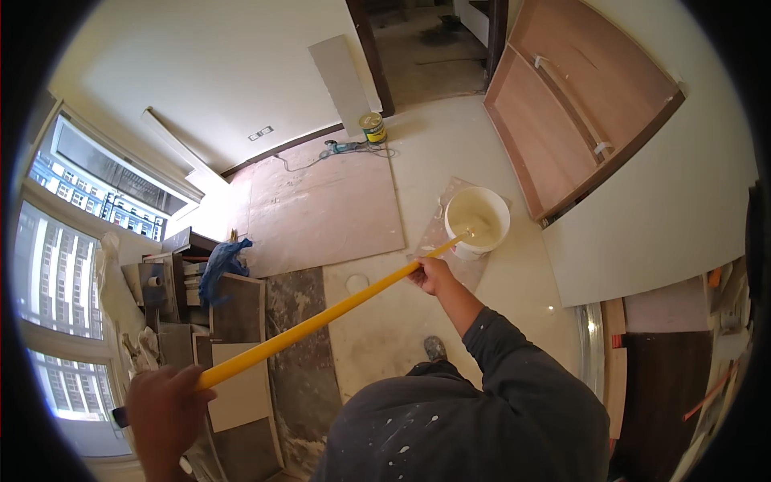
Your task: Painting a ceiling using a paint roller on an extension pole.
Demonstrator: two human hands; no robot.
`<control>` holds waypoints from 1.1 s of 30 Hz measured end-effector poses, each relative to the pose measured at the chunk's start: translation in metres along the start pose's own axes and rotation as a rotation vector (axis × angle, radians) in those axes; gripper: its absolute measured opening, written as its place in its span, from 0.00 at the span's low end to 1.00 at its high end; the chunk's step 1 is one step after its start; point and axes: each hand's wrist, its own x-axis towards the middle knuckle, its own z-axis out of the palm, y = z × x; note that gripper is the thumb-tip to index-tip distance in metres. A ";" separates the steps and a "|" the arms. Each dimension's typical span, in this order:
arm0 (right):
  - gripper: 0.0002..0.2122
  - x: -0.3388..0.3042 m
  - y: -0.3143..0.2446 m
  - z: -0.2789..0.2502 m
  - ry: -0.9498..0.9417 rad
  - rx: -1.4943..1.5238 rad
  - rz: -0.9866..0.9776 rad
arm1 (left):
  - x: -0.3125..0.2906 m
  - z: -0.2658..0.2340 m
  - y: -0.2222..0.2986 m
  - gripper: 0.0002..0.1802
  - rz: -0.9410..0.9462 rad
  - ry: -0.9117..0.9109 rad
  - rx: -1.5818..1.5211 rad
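And here's the left hand [170,406], slightly blurred, wrapped round the near end of the long yellow pole [313,324], while the right hand [432,276] grasps it further down. The pole's far end sits within the mouth of the round white plastic bucket [475,195], standing on a speckled pinkish sheet [431,233]; how deep, I can't tell. Best guide low with the right, steer gently with the left, and spare that rim any sideways push!
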 end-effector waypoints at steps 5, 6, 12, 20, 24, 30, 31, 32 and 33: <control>0.08 0.017 0.009 -0.004 0.073 -0.024 0.046 | 0.000 0.032 0.009 0.17 0.028 -0.038 0.032; 0.08 0.016 0.011 -0.005 0.077 -0.025 0.036 | -0.003 0.033 0.004 0.18 0.007 -0.016 0.021; 0.09 -0.045 0.032 0.028 -0.056 -0.127 0.064 | -0.074 0.051 -0.056 0.17 -0.115 -0.059 -0.079; 0.09 -0.108 0.097 0.028 -0.017 -0.242 0.070 | -0.176 0.079 -0.085 0.14 -0.463 -0.355 -0.360; 0.08 -0.090 0.114 0.016 0.164 -0.277 0.055 | -0.201 0.130 -0.070 0.14 -0.322 -0.236 -0.336; 0.07 -0.131 0.164 0.017 0.080 -0.325 0.038 | -0.299 0.178 -0.099 0.14 -0.446 -0.214 -0.403; 0.07 -0.131 0.171 0.015 0.140 -0.333 0.011 | -0.312 0.188 -0.100 0.14 -0.441 -0.227 -0.409; 0.06 -0.131 0.181 0.014 0.197 -0.341 -0.014 | -0.325 0.201 -0.101 0.14 -0.443 -0.222 -0.410; 0.06 -0.134 0.192 0.011 0.194 -0.343 -0.018 | -0.338 0.215 -0.104 0.14 -0.413 -0.199 -0.435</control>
